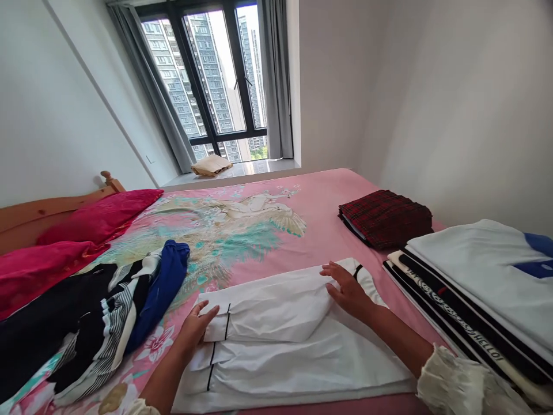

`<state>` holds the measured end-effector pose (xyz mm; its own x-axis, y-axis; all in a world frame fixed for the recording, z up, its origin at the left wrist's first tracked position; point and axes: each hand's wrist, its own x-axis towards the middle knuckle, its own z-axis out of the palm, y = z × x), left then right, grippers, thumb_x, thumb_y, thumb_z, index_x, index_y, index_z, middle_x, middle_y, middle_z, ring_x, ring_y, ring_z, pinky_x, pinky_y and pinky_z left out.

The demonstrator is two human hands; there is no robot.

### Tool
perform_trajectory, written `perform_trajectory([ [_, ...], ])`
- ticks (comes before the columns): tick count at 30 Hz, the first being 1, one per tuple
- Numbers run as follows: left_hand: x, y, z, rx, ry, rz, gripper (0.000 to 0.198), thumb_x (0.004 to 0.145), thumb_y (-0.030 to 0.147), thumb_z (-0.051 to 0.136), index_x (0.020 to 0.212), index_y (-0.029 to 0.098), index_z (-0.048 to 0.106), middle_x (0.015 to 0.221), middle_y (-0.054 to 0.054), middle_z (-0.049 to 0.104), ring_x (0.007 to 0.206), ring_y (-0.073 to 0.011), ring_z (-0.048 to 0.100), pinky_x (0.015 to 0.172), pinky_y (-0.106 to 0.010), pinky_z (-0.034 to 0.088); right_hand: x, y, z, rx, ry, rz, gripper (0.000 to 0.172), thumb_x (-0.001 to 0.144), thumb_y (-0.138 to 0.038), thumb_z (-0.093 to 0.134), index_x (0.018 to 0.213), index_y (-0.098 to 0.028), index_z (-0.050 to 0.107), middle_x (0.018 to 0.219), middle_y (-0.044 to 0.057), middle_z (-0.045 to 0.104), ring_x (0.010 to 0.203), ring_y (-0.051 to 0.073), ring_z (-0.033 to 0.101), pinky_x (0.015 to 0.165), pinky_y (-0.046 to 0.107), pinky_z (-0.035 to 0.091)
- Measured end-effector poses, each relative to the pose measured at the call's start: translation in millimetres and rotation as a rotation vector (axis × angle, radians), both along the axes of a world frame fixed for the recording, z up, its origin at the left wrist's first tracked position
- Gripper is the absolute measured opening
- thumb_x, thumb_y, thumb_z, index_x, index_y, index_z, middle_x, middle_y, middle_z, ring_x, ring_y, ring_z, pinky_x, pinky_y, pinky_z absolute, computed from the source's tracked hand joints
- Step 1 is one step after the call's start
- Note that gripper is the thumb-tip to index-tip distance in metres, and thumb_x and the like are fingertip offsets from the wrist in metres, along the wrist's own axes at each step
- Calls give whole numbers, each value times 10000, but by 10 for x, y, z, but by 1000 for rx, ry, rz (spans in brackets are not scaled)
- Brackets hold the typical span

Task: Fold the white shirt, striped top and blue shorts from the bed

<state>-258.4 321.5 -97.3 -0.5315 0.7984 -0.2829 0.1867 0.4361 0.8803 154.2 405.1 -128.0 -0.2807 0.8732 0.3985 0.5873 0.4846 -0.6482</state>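
Note:
A white shirt (280, 346) with thin black trim lies partly folded on the bed in front of me. Its sleeves are laid across the body, and a black-edged collar shows at the far right. My left hand (199, 323) rests at the left edge of the shirt beside the black-lined cuffs, thumb and forefinger apart; its other fingers are partly hidden. Over the shirt's upper right part, near the collar, my right hand (347, 288) touches the cloth with fingers spread and nothing gripped.
To the right lie a stack of folded shirts (475, 265) and a red plaid pile (386, 218). Loose black, striped and blue clothes (129, 311) are on the left, near pink pillows (103, 216). A patterned pink sheet (319, 202) covers the bed; a window (216, 75) is beyond.

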Motion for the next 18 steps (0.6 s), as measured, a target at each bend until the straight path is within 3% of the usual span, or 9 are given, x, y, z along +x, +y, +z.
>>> perform_trajectory([
  [3,-17,16,-71,53,-44,-85,879,533,414,773,1309,145,461,672,10,614,604,-161,582,579,-258,403,-301,-83,88,-42,-266,8,362,865,-334,403,1186,-248,545,1285,55,554,1321,234,350,1115,435,214],
  [5,-38,22,-125,90,-65,-112,869,513,396,758,1288,124,474,622,32,583,540,-133,537,546,-242,376,-426,-55,93,-121,-420,-69,380,878,-321,390,1225,-236,523,1296,84,544,1286,261,383,1098,479,191],
  [7,-79,29,-178,112,-58,-100,820,508,388,735,1241,103,501,596,46,562,523,-118,517,544,-231,371,-482,21,70,-186,-503,-147,332,860,-286,414,1137,-209,580,1207,136,591,1173,300,469,1047,521,222],
  [11,-192,65,-271,142,8,-76,726,541,418,680,1190,137,516,687,29,602,621,-126,565,612,-228,402,-462,203,41,-207,-525,-170,204,822,-253,429,871,-196,618,989,115,652,985,256,541,987,473,279],
  [15,-273,135,-332,107,114,-82,647,573,410,632,1163,162,530,695,30,601,621,-137,576,610,-244,422,-396,342,83,-209,-526,-168,248,826,-277,409,993,-201,576,951,58,663,969,225,559,1033,532,186],
  [18,-288,150,-339,26,229,-86,559,574,355,615,1090,144,583,650,10,590,640,-201,600,654,-326,463,-380,362,130,-174,-551,-215,296,819,-284,443,1063,-173,570,1012,96,656,1034,270,537,1040,596,99],
])
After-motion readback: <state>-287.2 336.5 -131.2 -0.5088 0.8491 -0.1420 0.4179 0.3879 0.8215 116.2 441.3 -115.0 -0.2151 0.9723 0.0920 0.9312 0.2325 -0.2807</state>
